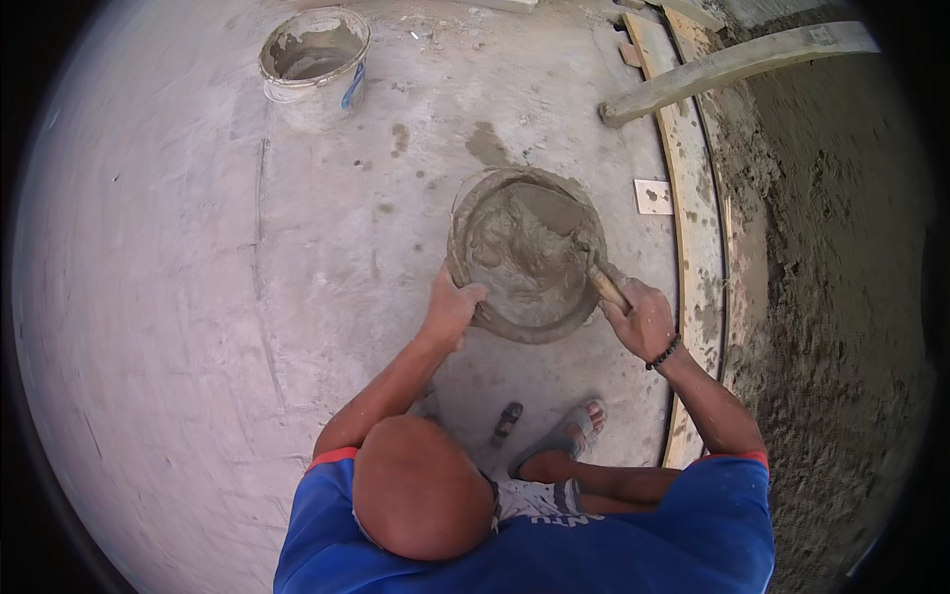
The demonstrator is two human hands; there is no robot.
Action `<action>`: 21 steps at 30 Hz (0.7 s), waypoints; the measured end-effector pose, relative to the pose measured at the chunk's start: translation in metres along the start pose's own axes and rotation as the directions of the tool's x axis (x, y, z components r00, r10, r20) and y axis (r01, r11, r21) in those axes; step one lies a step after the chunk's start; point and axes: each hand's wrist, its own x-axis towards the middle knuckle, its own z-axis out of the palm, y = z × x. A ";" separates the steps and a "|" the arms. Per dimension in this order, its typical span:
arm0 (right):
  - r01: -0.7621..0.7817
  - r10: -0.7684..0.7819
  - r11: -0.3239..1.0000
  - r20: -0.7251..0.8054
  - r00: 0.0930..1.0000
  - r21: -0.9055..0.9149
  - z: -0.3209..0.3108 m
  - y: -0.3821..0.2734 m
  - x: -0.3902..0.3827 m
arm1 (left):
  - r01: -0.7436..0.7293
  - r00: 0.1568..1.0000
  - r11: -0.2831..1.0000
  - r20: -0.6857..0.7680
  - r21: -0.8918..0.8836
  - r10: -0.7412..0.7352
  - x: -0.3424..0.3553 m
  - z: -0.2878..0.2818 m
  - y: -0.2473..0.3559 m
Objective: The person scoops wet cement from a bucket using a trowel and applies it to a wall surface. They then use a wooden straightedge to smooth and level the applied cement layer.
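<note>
Trowel [607,288], one, in the bucket [539,335] of grey mortar [524,262]: long axis slanting, blade on the mortar and pointing forward and leftward, handle running back to the right over the rim. Right grip [643,322]: closed round the handle; left grip [455,305]: fingers and thumb clasping the bucket's near-left rim. Second bucket [309,107], mortar-smeared, upright on the floor [346,247], farther off, left.

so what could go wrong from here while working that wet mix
The left hand holds the bucket by its near-left rim, so a hard push with the trowel might tip it. Wet mix could also splash onto the bare right hand, or the toes showing in the open sandal.
</note>
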 end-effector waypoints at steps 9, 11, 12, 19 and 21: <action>0.142 -0.098 0.933 0.147 0.984 -0.330 -0.008 -0.037 -0.010 | -0.108 0.991 0.993 0.075 -0.047 0.111 0.009 0.004 -0.010; 0.150 -0.022 0.914 0.323 0.946 -0.376 0.016 -0.020 0.014 | -0.075 0.996 0.997 0.056 -0.023 0.076 0.011 0.010 0.006; 0.147 0.019 0.917 0.408 0.913 -0.371 -0.006 -0.041 0.024 | -0.034 0.999 0.999 0.029 0.015 0.033 0.004 0.008 0.011; 0.178 -0.036 0.928 0.396 0.917 -0.327 -0.007 -0.059 0.024 | -0.062 0.997 0.998 0.051 -0.001 0.062 -0.001 0.011 0.007; 0.153 -0.038 0.933 0.335 0.941 -0.324 -0.036 -0.074 0.024 | -0.063 0.997 0.998 0.034 0.016 0.062 -0.002 0.005 0.004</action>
